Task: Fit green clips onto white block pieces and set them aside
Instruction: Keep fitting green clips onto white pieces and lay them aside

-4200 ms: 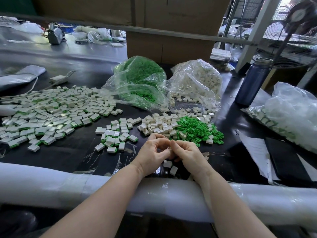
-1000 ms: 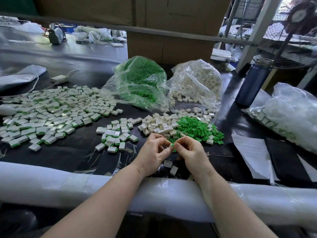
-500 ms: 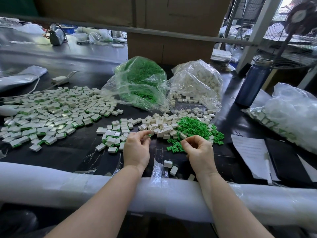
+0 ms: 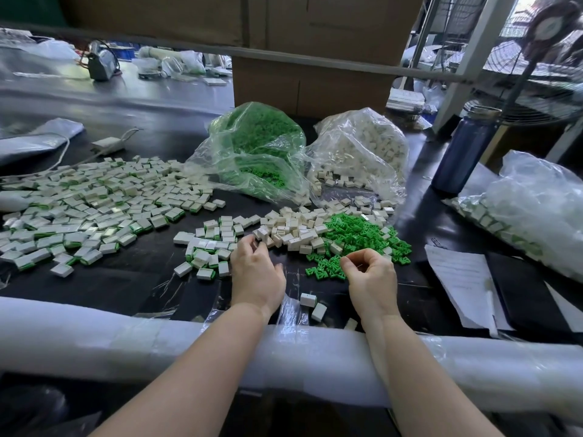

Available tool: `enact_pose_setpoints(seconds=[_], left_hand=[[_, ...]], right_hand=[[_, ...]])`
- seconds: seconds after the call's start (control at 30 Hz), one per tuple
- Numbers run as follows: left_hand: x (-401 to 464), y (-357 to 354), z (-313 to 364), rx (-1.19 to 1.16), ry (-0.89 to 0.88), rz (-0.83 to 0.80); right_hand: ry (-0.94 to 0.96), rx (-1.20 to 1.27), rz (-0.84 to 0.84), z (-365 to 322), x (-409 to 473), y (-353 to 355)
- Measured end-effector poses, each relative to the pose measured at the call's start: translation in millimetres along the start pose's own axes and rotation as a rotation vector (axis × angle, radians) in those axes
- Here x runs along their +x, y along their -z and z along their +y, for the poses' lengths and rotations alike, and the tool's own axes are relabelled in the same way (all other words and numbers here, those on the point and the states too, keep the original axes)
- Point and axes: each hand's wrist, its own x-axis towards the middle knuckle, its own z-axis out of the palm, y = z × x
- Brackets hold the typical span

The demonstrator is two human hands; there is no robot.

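A heap of bare white blocks (image 4: 293, 228) lies mid-table, with loose green clips (image 4: 356, 234) piled to its right. My left hand (image 4: 255, 272) reaches forward, and its fingertips pinch a white block at the heap's left edge. My right hand (image 4: 370, 279) hovers at the near edge of the clips with fingers curled and thumb against forefinger; nothing shows between them. A small group of clipped blocks (image 4: 208, 247) sits just left of my left hand. A wide spread of clipped blocks (image 4: 88, 203) covers the left of the table. Two loose white blocks (image 4: 312, 305) lie between my wrists.
Behind the piles stand a bag of green clips (image 4: 258, 146) and a bag of white blocks (image 4: 362, 152), with a cardboard box (image 4: 309, 86) behind them. On the right are a blue bottle (image 4: 463, 146), papers (image 4: 457, 279) and a filled plastic bag (image 4: 536, 209). A foam-wrapped rail (image 4: 94, 335) lines the near edge.
My hands, joined a second ago over a block and clip, have parted. The left went to the small clipped group, then to the white heap. The right drew back over the clips.
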Motion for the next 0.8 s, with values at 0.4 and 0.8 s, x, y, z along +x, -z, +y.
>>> enact_pose_setpoints(seconds=[0.4,0.8], left_hand=[[2,-11,3,0.122,-0.421,-0.090],[0,-8,4,-0.014,-0.371,0.018]], right_hand=[[0.020,-0.041,-0.005,0,1,-2],[0.036,-0.074,-0.009,-1,0,-2]])
